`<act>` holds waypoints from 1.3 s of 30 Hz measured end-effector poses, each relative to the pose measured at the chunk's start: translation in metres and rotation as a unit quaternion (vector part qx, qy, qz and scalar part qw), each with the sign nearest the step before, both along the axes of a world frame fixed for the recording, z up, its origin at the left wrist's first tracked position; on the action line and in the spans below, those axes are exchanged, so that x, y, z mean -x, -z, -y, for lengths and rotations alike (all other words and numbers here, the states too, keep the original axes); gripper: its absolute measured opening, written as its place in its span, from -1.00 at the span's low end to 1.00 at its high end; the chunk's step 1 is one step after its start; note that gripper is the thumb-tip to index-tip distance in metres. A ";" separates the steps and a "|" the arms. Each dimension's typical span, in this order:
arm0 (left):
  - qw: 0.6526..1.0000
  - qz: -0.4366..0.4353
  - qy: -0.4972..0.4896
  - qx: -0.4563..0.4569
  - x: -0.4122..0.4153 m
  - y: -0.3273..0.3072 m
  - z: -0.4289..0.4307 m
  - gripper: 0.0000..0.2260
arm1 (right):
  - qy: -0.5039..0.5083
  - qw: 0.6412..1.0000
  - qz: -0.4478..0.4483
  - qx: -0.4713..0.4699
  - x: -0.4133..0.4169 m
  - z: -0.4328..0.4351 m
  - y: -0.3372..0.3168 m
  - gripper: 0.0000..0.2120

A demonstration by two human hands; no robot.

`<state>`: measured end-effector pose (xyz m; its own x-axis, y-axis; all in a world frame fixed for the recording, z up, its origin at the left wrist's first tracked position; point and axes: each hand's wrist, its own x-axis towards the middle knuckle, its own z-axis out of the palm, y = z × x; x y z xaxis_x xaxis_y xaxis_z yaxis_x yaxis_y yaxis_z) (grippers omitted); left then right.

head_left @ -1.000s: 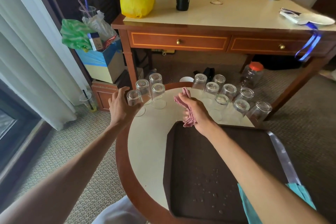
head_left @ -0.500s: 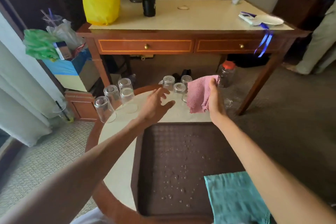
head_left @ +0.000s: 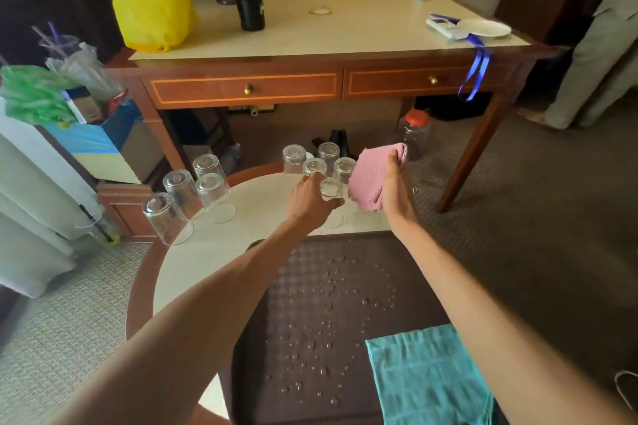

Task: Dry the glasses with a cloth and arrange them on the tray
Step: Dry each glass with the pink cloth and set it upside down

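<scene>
We look down at a round worktop (head_left: 214, 262) with a dark tray (head_left: 407, 272) at its near side. The tray holds no glasses yet. Water drops (head_left: 310, 345) bead its surface, and a teal cloth (head_left: 424, 379) lies over its near right corner.

Clear glasses (head_left: 207, 190) stand mouth down in two groups: four at the left of the worktop and a tighter cluster along the far edge, just beyond the tray.

Our left hand (head_left: 307, 207) reaches to that far cluster. Its fingers are curled round the side of one upturned glass (head_left: 331, 188), with the thumb across the front wall. The glass appears to be on the worktop, but the hand hides part of its mouth, so we cannot be sure.

Our right hand (head_left: 397, 190) waits just beside it. The thumb pinches a bunched pink cloth (head_left: 369, 179) against the fingers behind it, and the cloth hangs open towards the glass.

We judge the glass to be light, rigid and breakable, and probably wet and slippery. A grip round the middle of the wall looks safer than holding the thin rim. The neighbouring glasses stand close enough to knock, so it should lift straight up. The cloth is soft and limp and should wrap the glass easily.
</scene>
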<state>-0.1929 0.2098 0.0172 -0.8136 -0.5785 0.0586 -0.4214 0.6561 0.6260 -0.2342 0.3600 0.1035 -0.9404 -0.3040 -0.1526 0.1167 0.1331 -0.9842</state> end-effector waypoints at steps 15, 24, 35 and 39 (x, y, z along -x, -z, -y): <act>0.989 -0.087 -0.011 -0.118 -0.118 -0.122 -0.003 -0.38 | -0.072 0.994 -0.050 -0.058 -0.077 -0.036 -0.060 -0.48; 0.942 -0.152 -0.042 -0.296 -0.191 -0.168 -0.017 -0.31 | -0.149 0.982 -0.094 -0.062 -0.136 -0.046 -0.088 -0.48; 0.887 -0.182 0.004 -0.424 -0.221 -0.196 -0.023 -0.68 | -0.167 0.977 -0.126 -0.041 -0.145 -0.059 -0.107 -0.51; 0.877 -0.172 0.013 -0.449 -0.226 -0.206 -0.029 -0.76 | -0.183 0.976 -0.111 -0.031 -0.144 -0.060 -0.107 -0.55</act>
<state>0.0328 0.2391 0.2228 -0.8508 -0.4984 -0.1664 -0.0987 -0.1594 0.9823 -0.0906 0.4201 0.2103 -0.7826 -0.6224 0.0137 -0.1649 0.1860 -0.9686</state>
